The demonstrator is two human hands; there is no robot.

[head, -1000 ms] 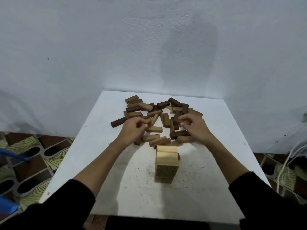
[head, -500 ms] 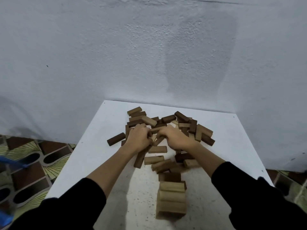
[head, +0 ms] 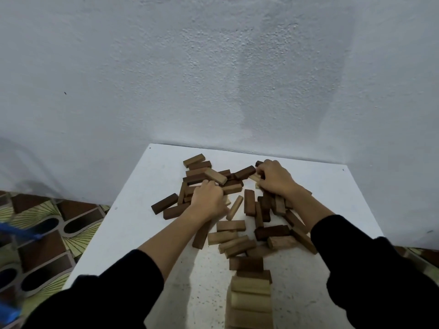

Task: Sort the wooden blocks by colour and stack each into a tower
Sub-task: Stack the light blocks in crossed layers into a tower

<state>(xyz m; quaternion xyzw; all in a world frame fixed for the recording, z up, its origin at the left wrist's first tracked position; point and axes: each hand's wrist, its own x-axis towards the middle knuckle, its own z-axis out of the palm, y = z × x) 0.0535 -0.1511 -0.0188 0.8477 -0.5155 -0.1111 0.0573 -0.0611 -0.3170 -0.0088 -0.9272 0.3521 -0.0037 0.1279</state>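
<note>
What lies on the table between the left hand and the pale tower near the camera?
In the head view, loose brown blocks lie scattered between the left hand and the pale tower; the stretch is not bare.

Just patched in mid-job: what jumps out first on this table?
A jumble of brown and pale wooden blocks covers the middle of the white table, with the left hand and right hand both curled into it. At the near edge stands a pale tower.

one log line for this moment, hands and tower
left hand: in block pile | right hand: pinching pale block | pale tower: upright, untouched | phase: sorting
</note>
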